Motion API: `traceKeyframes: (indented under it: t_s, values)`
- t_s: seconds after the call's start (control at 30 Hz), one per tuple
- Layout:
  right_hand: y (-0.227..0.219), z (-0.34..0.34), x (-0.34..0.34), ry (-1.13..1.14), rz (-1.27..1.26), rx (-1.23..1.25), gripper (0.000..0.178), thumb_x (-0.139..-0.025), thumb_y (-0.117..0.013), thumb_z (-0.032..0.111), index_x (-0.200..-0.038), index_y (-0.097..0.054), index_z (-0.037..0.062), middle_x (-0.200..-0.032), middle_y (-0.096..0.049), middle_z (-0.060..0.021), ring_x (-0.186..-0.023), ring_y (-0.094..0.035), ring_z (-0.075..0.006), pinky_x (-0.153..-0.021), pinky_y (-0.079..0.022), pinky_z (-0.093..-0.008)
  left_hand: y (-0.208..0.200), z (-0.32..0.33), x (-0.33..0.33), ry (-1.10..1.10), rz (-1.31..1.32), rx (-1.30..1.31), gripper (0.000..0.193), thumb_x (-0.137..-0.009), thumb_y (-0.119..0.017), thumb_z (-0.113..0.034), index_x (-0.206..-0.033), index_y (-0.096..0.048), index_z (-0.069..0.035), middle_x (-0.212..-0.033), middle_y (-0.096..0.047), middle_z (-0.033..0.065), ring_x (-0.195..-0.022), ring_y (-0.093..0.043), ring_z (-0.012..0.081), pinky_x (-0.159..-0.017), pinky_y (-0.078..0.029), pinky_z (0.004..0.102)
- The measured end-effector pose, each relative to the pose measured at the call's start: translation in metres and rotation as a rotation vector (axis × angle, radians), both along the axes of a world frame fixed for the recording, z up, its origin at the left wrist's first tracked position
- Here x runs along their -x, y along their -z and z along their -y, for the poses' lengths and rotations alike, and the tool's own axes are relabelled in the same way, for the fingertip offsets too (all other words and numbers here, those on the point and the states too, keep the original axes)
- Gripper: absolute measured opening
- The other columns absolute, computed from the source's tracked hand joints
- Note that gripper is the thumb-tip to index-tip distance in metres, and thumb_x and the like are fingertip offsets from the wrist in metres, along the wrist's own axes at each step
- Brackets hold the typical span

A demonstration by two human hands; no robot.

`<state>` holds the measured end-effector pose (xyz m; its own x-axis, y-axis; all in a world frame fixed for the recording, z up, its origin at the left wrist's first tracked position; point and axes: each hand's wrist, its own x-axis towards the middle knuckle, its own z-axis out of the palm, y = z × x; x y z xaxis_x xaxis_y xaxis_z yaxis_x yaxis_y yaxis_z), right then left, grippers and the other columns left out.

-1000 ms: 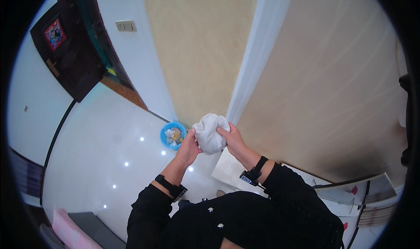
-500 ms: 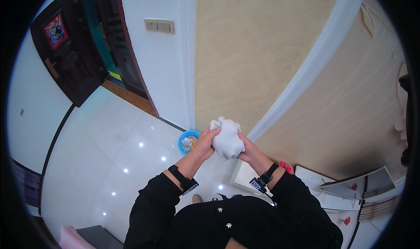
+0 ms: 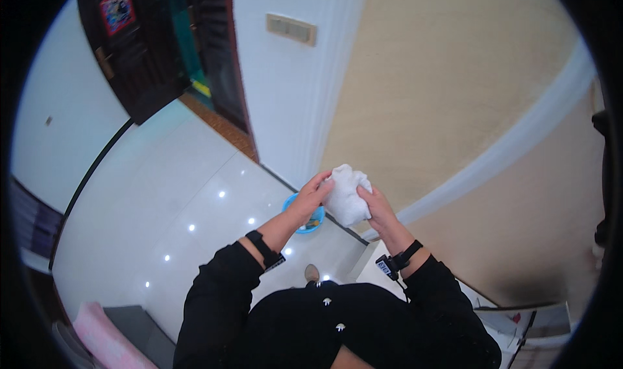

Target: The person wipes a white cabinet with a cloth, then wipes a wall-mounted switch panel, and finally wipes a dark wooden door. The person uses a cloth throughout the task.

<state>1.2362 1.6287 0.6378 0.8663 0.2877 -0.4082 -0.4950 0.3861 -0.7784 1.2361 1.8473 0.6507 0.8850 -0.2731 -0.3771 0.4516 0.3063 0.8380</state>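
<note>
A bunched white cloth point(image 3: 347, 197) is held up in front of me between both hands. My left hand point(image 3: 313, 195) grips its left side, thumb laid over the front. On the right side, my right hand point(image 3: 378, 207) closes round it with the thumb pressed into the folds. Whether anything is wrapped inside the cloth cannot be seen. Below and behind my left hand a blue bin point(image 3: 316, 226) stands on the floor, partly covered by that hand, with some litter in it.
A dark door point(image 3: 139, 57) stands open at the far left. Light switches point(image 3: 291, 29) are on the white wall beside a beige wall panel point(image 3: 448, 77). Shiny tiles point(image 3: 188, 200) cover the floor. A white cabinet point(image 3: 373, 262) is by my right forearm; pink fabric point(image 3: 107, 336) lies at the lower left.
My view has swung to the right of the cabinet's flowers and turned toward the door side; door, switches and bin sit farther right in the picture. Both hands still hold the cloth, slightly shifted.
</note>
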Motion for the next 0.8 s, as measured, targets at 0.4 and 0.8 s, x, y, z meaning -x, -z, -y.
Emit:
traceKeyframes:
  t_s: [0.4,0.8]
  values:
    - [-0.052,-0.034,-0.059,-0.080,0.201,0.053,0.055,-0.091,-0.070,0.014,-0.138,-0.046,0.0022,-0.129,-0.058,-0.0103,-0.121,-0.056,-0.0201,-0.102,-0.048,-0.0355,-0.041,-0.025,-0.037,-0.183,0.605,-0.462,0.057,-0.088,-0.070,-0.013,-0.142,-0.051,-0.011,-0.134,-0.051,0.0155,-0.128,-0.050,0.0288,-0.109,-0.041,0.0368]
    - [-0.211,-0.197,-0.127,0.116,0.463,0.240,0.078,-0.081,-0.077,0.010,-0.149,-0.039,0.0038,-0.141,-0.051,-0.0097,-0.132,-0.048,-0.0218,-0.111,-0.039,-0.0369,-0.155,-0.163,-0.172,-0.243,0.780,-0.699,0.027,-0.088,-0.068,-0.008,-0.115,-0.068,-0.005,-0.121,-0.055,0.0186,-0.114,-0.056,0.0336,-0.099,-0.047,0.0393]
